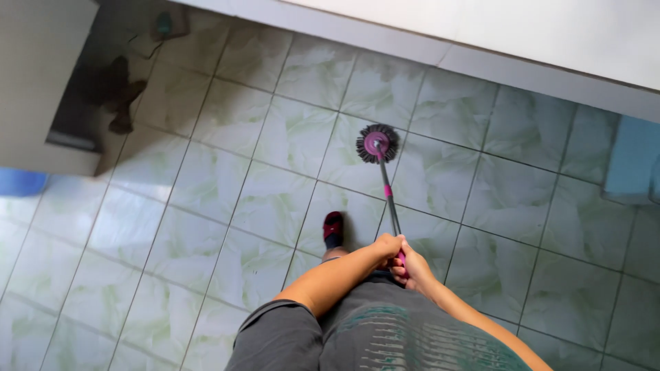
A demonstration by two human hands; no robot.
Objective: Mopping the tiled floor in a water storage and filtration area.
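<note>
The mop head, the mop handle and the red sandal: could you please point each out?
mop head (377,143), head view, pink hub.
mop handle (389,199), head view, mid-shaft.
red sandal (333,225), head view, upper strap.

— Hands? 
— Left hand (386,245) and right hand (411,266) both closed on the mop handle (389,199), left above right.
— Mop head?
— Round dark mop head (377,143) rests on the pale green tiled floor (206,206), beyond a red sandal (333,227).

Green-white marbled floor tiles (206,206) are seen throughout. A white wall base (481,55) runs along the top. A blue tub (20,182) is glimpsed at left, a pale blue object (632,161) at right.
</note>
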